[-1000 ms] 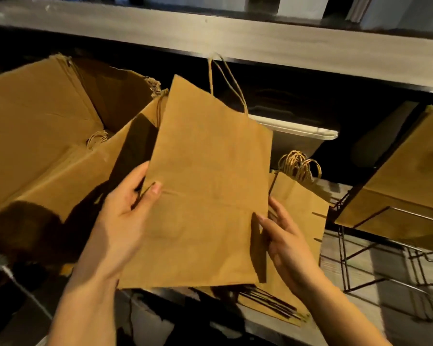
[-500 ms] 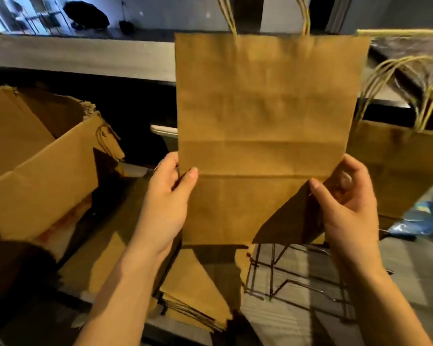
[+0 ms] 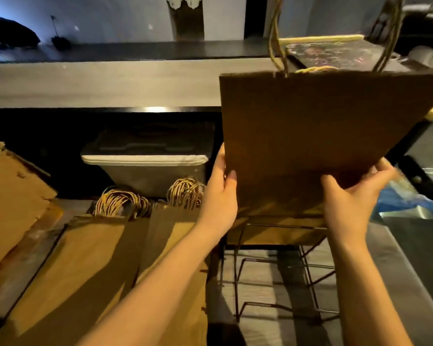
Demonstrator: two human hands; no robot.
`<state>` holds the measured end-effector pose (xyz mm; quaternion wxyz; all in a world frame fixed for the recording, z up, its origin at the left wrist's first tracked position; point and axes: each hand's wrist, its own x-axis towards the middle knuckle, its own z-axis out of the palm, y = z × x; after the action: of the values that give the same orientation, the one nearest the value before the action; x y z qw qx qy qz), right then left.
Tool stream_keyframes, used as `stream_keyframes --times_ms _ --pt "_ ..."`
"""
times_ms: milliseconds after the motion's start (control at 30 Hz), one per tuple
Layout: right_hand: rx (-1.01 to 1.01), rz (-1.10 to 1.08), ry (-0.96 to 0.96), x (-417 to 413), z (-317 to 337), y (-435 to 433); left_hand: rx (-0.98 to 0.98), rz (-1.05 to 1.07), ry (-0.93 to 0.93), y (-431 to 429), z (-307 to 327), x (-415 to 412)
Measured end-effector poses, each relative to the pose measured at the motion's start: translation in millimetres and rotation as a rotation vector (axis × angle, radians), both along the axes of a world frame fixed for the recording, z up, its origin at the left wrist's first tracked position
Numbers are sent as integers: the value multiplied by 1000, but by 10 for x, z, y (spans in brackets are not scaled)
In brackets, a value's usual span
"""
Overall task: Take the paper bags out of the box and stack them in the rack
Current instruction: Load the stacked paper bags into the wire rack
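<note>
I hold a flat brown paper bag point(image 3: 318, 126) upright, its twine handles pointing up. My left hand point(image 3: 220, 196) grips its lower left edge and my right hand point(image 3: 353, 198) grips its lower right corner. The bag's bottom sits at the back of the black wire rack point(image 3: 280, 270), where another brown bag point(image 3: 273, 234) shows low behind it. The cardboard box point(image 3: 13, 206) stands at the far left, only partly in view.
Two piles of flat paper bags point(image 3: 105, 265) lie on the counter left of the rack, handles toward the back. A grey lidded bin point(image 3: 148, 166) sits under the long shelf point(image 3: 98, 83). Blue plastic point(image 3: 405, 196) lies at right.
The bag moved right and down toward the rack with both hands on it. The view shifted right, so the box slid to the left edge.
</note>
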<state>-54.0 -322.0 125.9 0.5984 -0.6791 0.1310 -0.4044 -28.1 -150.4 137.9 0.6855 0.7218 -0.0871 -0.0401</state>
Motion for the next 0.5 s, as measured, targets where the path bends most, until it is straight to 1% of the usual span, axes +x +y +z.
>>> stream_keyframes --times_ms 67,167,200,367,433,500 --pt "-13 -33 95 -18 -130 -82 46 -21 48 -81 -166 -10" --pt "-22 -24 244 -69 -341 -177 115 12 116 -109 -410 -21" --pt "-25 -16 274 -81 -391 -193 128 35 113 -95 -491 -18" --pt "-135 -60 316 -100 -519 -187 165 157 67 -128 -628 -26" --pt "-145 -41 319 -82 -548 -170 170 201 52 -103 -580 -12" --pt "-154 -29 334 -60 -569 -169 177 201 37 -62 -564 40"
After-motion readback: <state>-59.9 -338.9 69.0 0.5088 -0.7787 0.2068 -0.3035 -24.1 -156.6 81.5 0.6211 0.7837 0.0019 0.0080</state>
